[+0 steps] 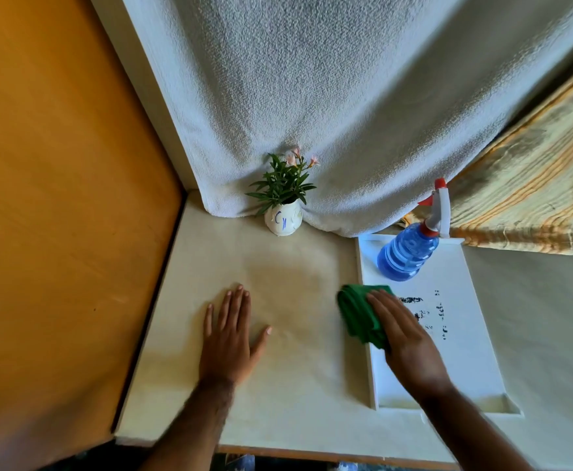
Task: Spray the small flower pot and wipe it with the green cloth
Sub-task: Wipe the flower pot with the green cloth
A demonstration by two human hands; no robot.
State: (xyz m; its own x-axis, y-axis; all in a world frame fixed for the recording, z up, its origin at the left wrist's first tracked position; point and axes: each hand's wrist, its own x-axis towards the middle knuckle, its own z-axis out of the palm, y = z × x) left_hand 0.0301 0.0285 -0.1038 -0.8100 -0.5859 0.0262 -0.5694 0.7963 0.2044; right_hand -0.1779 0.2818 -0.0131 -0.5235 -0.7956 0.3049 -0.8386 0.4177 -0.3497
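Note:
A small white flower pot (283,222) with blue marks holds a green plant with pink flowers; it stands at the back of the table against the hanging towel. The folded green cloth (358,312) lies across the left edge of a white tray (455,334). My right hand (402,338) rests flat on top of the cloth, fingers extended, covering its right part. A blue spray bottle (405,251) with a white and red trigger head stands at the far end of the tray. My left hand (230,331) lies flat and open on the table, well in front of the pot.
A white towel (329,113) hangs behind the pot. An orange wooden panel (57,198) borders the table on the left. A striped yellowish fabric (533,185) lies at the right rear. The cream-covered table (295,385) has its front edge near the bottom of the view.

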